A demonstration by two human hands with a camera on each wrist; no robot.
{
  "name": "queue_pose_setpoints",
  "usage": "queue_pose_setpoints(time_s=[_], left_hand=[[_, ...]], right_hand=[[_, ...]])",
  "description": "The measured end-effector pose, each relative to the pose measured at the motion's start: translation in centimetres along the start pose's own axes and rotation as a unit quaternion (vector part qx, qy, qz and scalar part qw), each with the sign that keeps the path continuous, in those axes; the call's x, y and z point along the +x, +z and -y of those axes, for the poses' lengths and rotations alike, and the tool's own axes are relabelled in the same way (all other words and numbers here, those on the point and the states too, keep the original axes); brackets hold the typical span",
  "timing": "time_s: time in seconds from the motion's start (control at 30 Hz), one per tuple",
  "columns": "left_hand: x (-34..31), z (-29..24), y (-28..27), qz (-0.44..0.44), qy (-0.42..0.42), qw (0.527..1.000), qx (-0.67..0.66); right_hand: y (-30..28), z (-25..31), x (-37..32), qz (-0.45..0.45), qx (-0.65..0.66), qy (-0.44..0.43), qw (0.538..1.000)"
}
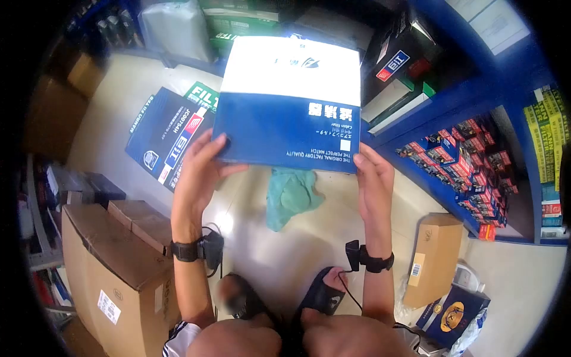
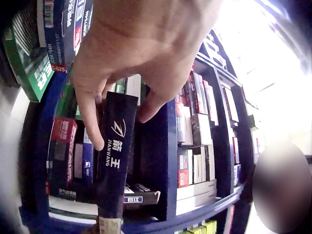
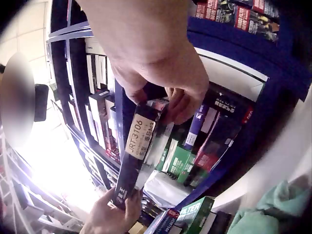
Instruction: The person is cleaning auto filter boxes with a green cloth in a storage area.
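A flat white-and-blue cabin filter box (image 1: 288, 107) is held up between both hands, its printing upside down in the head view. My left hand (image 1: 199, 169) grips its lower left corner, thumb on the printed face. At the lower right corner my right hand (image 1: 376, 178) grips it the same way. In the left wrist view the box's narrow dark side (image 2: 114, 146) shows a white logo between thumb and fingers. The right wrist view shows another narrow side with a cream label (image 3: 140, 136), the right hand (image 3: 161, 63) at one end and the left hand (image 3: 112, 212) at the other.
More filter boxes (image 1: 169, 134) lie on the floor at left, and a green cloth (image 1: 291, 196) lies below the held box. Blue shelving (image 1: 410, 134) with boxed parts stands ahead and right. Cardboard boxes (image 1: 113, 268) flank the person, another (image 1: 433, 256) at right.
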State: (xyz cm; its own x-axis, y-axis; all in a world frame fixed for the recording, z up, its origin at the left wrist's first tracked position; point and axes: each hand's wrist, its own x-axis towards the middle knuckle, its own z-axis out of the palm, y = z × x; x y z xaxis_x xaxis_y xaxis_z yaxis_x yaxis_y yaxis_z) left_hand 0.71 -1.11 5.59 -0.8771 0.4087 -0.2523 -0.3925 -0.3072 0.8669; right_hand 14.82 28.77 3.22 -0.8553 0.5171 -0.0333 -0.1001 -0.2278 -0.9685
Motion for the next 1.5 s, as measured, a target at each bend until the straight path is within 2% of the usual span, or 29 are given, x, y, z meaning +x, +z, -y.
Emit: queue_pose_setpoints(time_s=[0.07, 0.2, 0.3, 0.37, 0.43, 0.47, 0.5, 0.53, 0.6, 0.63, 0.7, 0.73, 0.8, 0.83, 0.9, 0.93, 1.0, 1.03, 1.1, 1.13, 1.2, 1.23, 1.3, 1.43, 1.5], left_hand=[[-1.9, 0.8, -0.5, 0.020, -0.005, 1.000, 0.008], [-4.1, 2.2, -2.0, 0.044, -0.025, 0.998, -0.034], [-5.4, 2.4, -1.8, 0.007, 0.012, 0.998, -0.061], [-5.8, 2.7, -2.2, 0.001, 0.022, 0.998, -0.052], [-6.3, 2.8, -1.6, -0.044, 0.077, 0.995, -0.047], [-6.3, 3.0, -2.1, -0.051, 0.077, 0.995, -0.041], [-6.2, 3.3, -2.6, -0.053, 0.077, 0.995, -0.042], [-6.1, 3.6, -3.2, -0.052, 0.084, 0.994, -0.056], [-6.1, 3.9, -3.9, -0.052, 0.090, 0.992, -0.072], [-6.2, 3.9, -4.0, -0.055, 0.089, 0.991, -0.084], [-6.3, 4.2, -4.3, -0.060, 0.087, 0.989, -0.099], [-6.3, 4.4, -4.4, -0.063, 0.089, 0.990, -0.091], [-6.4, 4.5, -4.6, -0.067, 0.089, 0.990, -0.084], [-6.4, 4.5, -4.6, -0.064, 0.086, 0.991, -0.081], [-6.5, 4.6, -4.6, -0.061, 0.082, 0.992, -0.078], [-6.5, 4.7, -4.6, -0.063, 0.081, 0.992, -0.074], [-6.5, 5.0, -4.4, -0.065, 0.080, 0.992, -0.070], [-6.5, 5.4, -4.4, -0.071, 0.084, 0.991, -0.075], [-6.5, 5.9, -4.4, -0.076, 0.088, 0.990, -0.081], [-6.6, 6.1, -4.5, -0.073, 0.089, 0.989, -0.094], [-6.6, 6.5, -4.7, -0.072, 0.089, 0.988, -0.108], [-6.6, 6.7, -4.8, -0.068, 0.083, 0.988, -0.113], [-6.7, 6.8, -5.0, -0.065, 0.075, 0.988, -0.118], [-6.5, 7.2, -5.1, -0.060, 0.068, 0.990, -0.104], [-6.5, 7.6, -5.2, -0.060, 0.067, 0.991, -0.102]], right_hand=[[-1.2, -0.7, -0.3, 0.051, 0.013, 0.029, 0.998], [-1.6, -0.9, -1.0, 0.063, 0.004, 0.047, 0.997], [-2.0, -2.9, -1.2, 0.075, 0.020, 0.086, 0.993], [-2.1, -6.5, -1.2, 0.096, -0.224, 0.024, 0.970], [-0.9, -8.0, -2.2, 0.125, -0.265, 0.056, 0.954], [-0.4, -9.0, -2.7, 0.159, -0.372, -0.047, 0.913], [0.4, -9.3, -3.1, 0.189, -0.470, -0.149, 0.849], [1.2, -9.5, -3.4, 0.191, -0.471, -0.149, 0.848], [2.3, -9.7, -3.9, 0.219, -0.582, -0.163, 0.766], [2.3, -9.9, -3.6, 0.220, -0.582, -0.163, 0.766], [2.4, -10.6, -2.1, 0.267, -0.593, -0.224, 0.726], [2.2, -10.7, -1.1, 0.269, -0.593, -0.223, 0.726], [2.0, -10.4, 0.8, 0.334, -0.531, -0.085, 0.774], [2.2, -10.3, 1.0, 0.335, -0.531, -0.085, 0.773], [2.5, -9.8, 1.3, 0.327, -0.602, -0.088, 0.723], [2.7, -9.7, 1.3, 0.329, -0.603, -0.088, 0.722], [3.1, -9.5, 1.3, 0.398, -0.610, -0.012, 0.685], [3.3, -9.5, 1.0, 0.399, -0.610, -0.011, 0.685], [3.7, -9.8, 0.0, 0.376, -0.670, -0.115, 0.629], [3.7, -10.3, -0.2, 0.377, -0.671, -0.115, 0.629], [4.1, -11.2, -0.5, 0.388, -0.659, -0.177, 0.620], [4.5, -11.3, -0.8, 0.389, -0.658, -0.177, 0.620], [5.4, -11.3, -1.7, 0.416, -0.703, -0.141, 0.559], [5.0, -13.5, -2.8, 0.402, -0.699, -0.158, 0.569], [4.6, -14.4, -3.1, 0.383, -0.702, -0.211, 0.562]])
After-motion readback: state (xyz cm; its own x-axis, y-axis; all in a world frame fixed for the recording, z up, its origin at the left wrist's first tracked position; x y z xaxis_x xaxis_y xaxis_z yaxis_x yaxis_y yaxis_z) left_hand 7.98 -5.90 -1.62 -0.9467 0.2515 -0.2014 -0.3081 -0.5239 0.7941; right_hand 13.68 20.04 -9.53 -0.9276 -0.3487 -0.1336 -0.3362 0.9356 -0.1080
